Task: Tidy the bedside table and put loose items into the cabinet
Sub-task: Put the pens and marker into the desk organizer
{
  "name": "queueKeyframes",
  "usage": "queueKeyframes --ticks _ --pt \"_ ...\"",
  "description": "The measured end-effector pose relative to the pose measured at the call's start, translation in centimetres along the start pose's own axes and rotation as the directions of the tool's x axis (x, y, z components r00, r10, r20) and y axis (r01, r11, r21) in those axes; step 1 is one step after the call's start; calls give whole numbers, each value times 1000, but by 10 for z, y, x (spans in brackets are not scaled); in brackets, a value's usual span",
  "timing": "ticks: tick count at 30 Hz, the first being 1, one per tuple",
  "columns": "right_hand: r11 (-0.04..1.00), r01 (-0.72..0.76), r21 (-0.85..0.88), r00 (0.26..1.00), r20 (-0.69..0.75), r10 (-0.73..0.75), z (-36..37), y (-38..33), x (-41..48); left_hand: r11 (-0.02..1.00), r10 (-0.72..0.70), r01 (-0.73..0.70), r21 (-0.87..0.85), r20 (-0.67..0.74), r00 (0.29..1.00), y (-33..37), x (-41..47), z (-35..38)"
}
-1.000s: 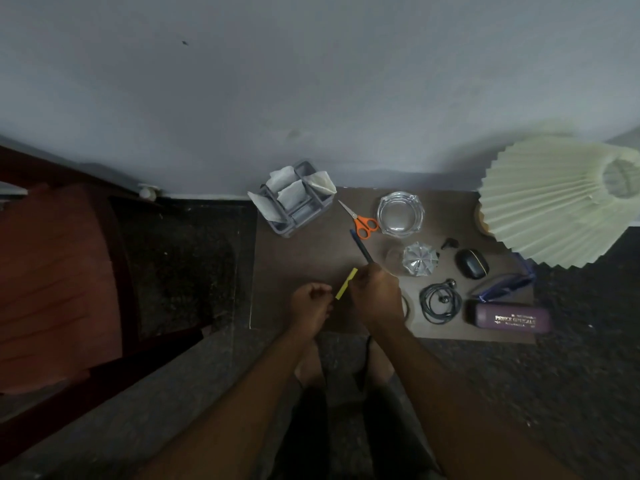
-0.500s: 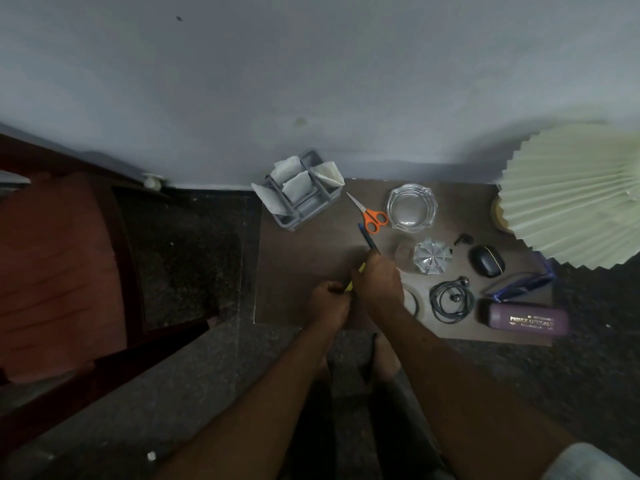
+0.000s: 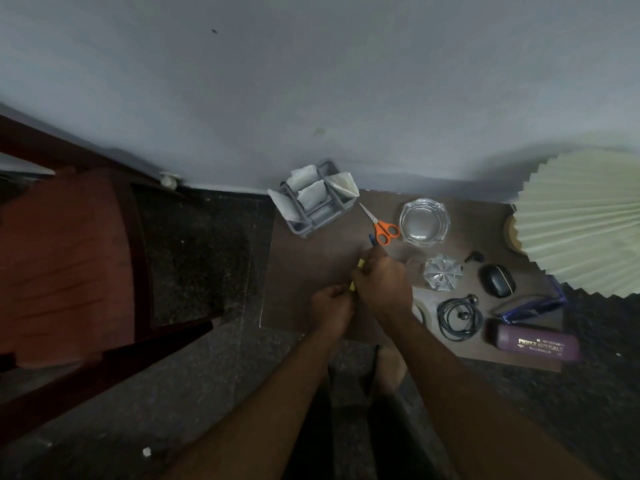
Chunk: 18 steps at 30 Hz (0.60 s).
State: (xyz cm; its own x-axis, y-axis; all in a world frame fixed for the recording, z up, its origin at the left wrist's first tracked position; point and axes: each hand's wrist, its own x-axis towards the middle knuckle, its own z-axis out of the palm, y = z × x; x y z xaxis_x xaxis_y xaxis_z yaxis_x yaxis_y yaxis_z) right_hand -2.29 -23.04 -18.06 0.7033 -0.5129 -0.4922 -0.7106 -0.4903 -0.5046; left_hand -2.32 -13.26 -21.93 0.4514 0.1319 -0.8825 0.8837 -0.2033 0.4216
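A red cushioned chair (image 3: 69,265) fills the left side, on the dark floor. To its right stands a brown counter (image 3: 304,271) against a pale wall. At the counter's 10 o'clock corner sits a grey caddy (image 3: 313,216) holding white packets.

At 7 o'clock on the counter, the left hand (image 3: 330,304) has its fingers curled against the lower end of a yellow marker (image 3: 360,263); whether it actually grips it cannot be told. At 2 o'clock from it, touching, the right hand (image 3: 381,285) is clenched around the marker's middle. The tip of a dark blue pen (image 3: 372,239) shows at 12 o'clock from that hand, just beside orange-handled scissors (image 3: 386,230).

At 3 o'clock from the scissors lies a clear glass ashtray (image 3: 424,221). At 6 o'clock from the ashtray is a ribbed glass piece (image 3: 442,271), then a coiled black cable (image 3: 460,317). Further right are a black case (image 3: 497,280), blue glasses (image 3: 530,304) and a purple glasses case (image 3: 536,344). A pleated cream lampshade (image 3: 585,220) overhangs the counter's 2 o'clock corner.
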Motion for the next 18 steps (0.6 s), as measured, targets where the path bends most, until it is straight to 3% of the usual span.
queueKeyframes --ticks 9,18 --pt "960 254 114 962 -133 -239 -29 -38 14 959 115 -124 -257 -51 992 58 -7 -9" --pt "918 392 56 904 -208 -373 -49 -71 32 879 196 -170 -447 14 980 100 -10 -27"
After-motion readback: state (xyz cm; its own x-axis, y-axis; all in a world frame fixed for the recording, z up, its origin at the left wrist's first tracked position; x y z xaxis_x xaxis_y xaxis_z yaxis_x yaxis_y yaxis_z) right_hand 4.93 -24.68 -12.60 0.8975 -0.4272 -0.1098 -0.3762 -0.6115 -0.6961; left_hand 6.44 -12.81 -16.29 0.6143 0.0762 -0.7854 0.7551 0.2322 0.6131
